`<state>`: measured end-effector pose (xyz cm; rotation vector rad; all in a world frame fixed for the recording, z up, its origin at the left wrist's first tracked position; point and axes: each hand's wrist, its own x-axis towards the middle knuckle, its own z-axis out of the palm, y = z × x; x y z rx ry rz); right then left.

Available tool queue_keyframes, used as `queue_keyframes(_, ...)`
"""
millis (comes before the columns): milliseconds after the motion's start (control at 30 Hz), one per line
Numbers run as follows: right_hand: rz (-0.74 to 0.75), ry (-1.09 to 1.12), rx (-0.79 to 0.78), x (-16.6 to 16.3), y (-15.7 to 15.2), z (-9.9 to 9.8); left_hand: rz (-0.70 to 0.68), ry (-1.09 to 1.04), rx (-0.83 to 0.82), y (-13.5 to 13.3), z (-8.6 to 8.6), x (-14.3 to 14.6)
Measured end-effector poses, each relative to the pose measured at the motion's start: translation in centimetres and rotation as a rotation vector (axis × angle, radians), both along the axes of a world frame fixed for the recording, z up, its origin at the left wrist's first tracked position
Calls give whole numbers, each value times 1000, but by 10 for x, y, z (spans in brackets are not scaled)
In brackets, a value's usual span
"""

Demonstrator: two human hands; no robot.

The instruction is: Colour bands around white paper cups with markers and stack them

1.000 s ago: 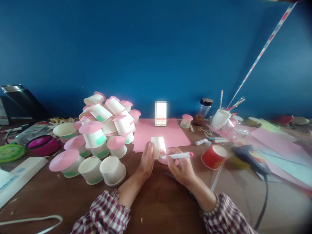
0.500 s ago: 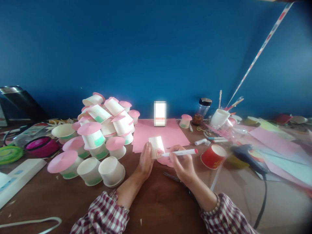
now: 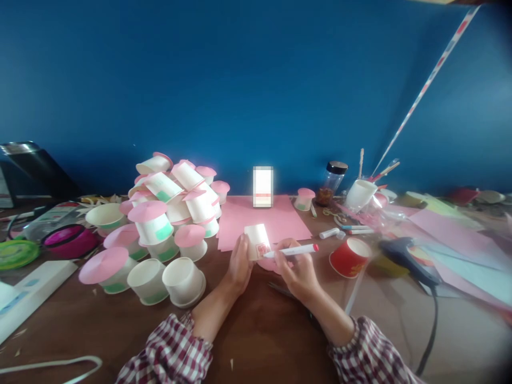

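My left hand [image 3: 240,262] is closed around the left side of a white paper cup [image 3: 256,237], held tilted above the table. A red drawing, a small framed shape, shows on the cup's wall. In my right hand [image 3: 296,274] is a white marker [image 3: 296,250] with a red end, gripped like a pen. Its tip is at the cup's wall beside the red drawing; whether it touches I cannot tell. Beneath the cup a pink paper piece [image 3: 274,265] shows in part. Partly hidden by my right hand, dark scissors [image 3: 280,289] lie on the table.
Left stands a pile of white cups with pink paper tops [image 3: 150,221]. Pink sheets [image 3: 236,218] lie behind my hands, near a bright blurred screen [image 3: 263,186]. To the right are a red cup [image 3: 349,258], a dark corded tool [image 3: 412,261] and a lidded jar [image 3: 334,181].
The marker and my right hand have shifted slightly left. The red drawing on the cup looks a little different around the marker's tip. My left hand and the cup are almost still.
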<state>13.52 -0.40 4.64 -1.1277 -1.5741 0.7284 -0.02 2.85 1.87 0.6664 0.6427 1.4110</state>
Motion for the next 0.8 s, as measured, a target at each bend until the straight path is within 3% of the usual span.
queue_keyframes(433,15,29,-3,1,3,-1,-17,8,-55,0,-1,0)
queue_keyframes(800,44,73,-30,0,5,-8,-13,60,9,-4,4,1)
